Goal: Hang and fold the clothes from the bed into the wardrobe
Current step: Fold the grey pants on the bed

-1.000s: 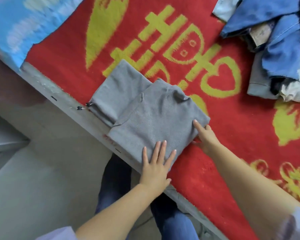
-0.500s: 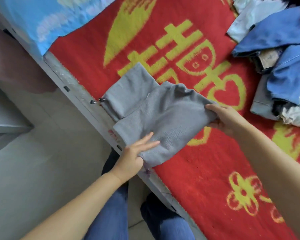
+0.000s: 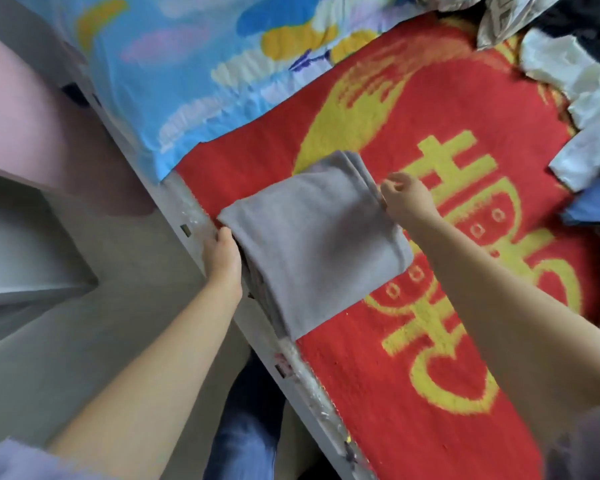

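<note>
**A:** Right at the edge of the bed point(image 3: 194, 216), the folded grey garment point(image 3: 312, 244) is sitting on the red and yellow blanket point(image 3: 413, 393), partly hanging over the frame. Left hand point(image 3: 222, 252) is tucking in against its near side, fingers going underneath I think, though I can't really tell how they're curling because the cloth is hiding them. Right hand point(image 3: 407, 199) is pinching the far edge where the layers are stacking up.

**B:** So folding's done and it's the pick-up step?

**A:** That's how I'm reading it. It's looking like a neat rectangle already, so next is probably lifting it as one bundle and carrying it to the wardrobe. Gonna need support from below on both sides or the layers will be sliding apart.

**B:** Much left after that?

**A:** Yeah, the pile of clothes point(image 3: 575, 84) is waiting at the far right of the bed, so I'm guessing it's early days.
</note>
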Demonstrator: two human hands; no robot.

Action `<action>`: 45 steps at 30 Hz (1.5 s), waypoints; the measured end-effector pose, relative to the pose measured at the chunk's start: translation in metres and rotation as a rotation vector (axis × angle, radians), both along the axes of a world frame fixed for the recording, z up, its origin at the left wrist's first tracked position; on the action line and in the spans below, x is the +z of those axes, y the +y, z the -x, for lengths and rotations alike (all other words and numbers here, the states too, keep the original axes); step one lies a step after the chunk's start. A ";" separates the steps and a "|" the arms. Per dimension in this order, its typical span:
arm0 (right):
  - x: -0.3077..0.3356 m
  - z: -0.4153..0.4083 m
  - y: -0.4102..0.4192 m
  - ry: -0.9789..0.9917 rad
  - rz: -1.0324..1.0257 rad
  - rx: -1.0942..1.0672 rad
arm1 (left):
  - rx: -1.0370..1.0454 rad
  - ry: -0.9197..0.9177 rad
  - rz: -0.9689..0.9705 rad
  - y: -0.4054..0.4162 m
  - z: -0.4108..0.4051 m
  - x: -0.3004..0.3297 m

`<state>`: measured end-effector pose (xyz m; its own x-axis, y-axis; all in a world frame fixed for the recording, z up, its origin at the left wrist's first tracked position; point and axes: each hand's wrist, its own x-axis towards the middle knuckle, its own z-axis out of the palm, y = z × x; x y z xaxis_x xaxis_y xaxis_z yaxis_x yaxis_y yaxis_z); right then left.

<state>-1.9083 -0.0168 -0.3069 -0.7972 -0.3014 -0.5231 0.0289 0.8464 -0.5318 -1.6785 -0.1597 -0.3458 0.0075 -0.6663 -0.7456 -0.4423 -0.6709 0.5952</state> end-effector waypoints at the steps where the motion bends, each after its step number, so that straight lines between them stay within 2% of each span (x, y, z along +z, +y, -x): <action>1: -0.009 0.003 0.000 0.019 -0.037 0.005 | -0.016 -0.037 0.057 0.003 0.002 -0.001; 3: -0.021 0.007 -0.006 0.011 -0.098 0.026 | -0.077 -0.069 0.085 0.008 0.008 0.003; 6: -0.032 0.009 -0.030 -0.021 -0.175 0.173 | -0.112 -0.057 0.002 0.000 0.023 0.005; 8: -0.034 0.003 -0.045 0.058 -0.209 0.275 | -0.102 -0.062 0.014 -0.012 0.029 -0.001; 12: -0.050 -0.001 -0.036 0.237 -0.217 0.360 | 0.001 -0.062 0.152 0.004 0.017 -0.018; 15: -0.058 0.000 -0.023 0.244 -0.194 0.388 | 0.000 -0.137 0.086 0.021 0.007 -0.029; 17: -0.057 0.003 -0.019 0.224 -0.171 0.421 | -0.068 -0.190 0.129 0.016 0.000 -0.034; 19: -0.041 0.003 -0.005 0.274 -0.115 0.499 | -0.148 -0.246 0.368 0.011 -0.012 -0.024; 21: -0.021 -0.007 0.024 0.471 -0.001 0.672 | -0.344 -0.312 0.788 0.026 -0.026 -0.004; 22: -0.014 -0.016 0.043 0.569 0.051 0.820 | -0.505 -0.290 0.974 0.044 -0.027 0.009; 24: -0.016 -0.042 0.084 0.685 0.026 1.154 | -0.905 -0.188 1.170 0.099 -0.018 0.024; 26: -0.036 -0.062 0.117 0.691 -0.096 1.388 | -1.256 -0.259 1.130 0.150 -0.006 0.022; 27: -0.049 -0.068 0.125 0.684 -0.148 1.429 | -1.350 -0.365 1.006 0.166 -0.002 0.014; 29: -0.073 -0.072 0.124 0.743 -0.170 1.395 | -1.397 -0.608 0.769 0.177 -0.001 -0.018; 31: -0.088 -0.071 0.109 0.808 -0.129 1.310 | -1.348 -0.724 0.762 0.175 -0.003 -0.042; 34: -0.095 -0.067 0.092 0.872 -0.121 1.250 | -1.328 -0.672 0.837 0.168 -0.002 -0.056; 38: -0.075 -0.066 0.078 0.858 -0.113 1.287 | -1.273 -0.630 0.913 0.155 -0.009 -0.050; 42: -0.026 -0.068 0.045 0.849 -0.055 1.346 | -1.260 -0.540 0.752 0.113 -0.011 -0.004; 45: 0.040 -0.077 0.005 0.810 -0.110 1.372 | -1.200 -0.472 0.788 0.070 -0.019 0.050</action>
<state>-1.8317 -0.0117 -0.2671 -0.0321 -0.9827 -0.1824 -0.9990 0.0260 0.0354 -1.6593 -0.0901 -0.2957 -0.6856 -0.6679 -0.2897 -0.7280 0.6299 0.2707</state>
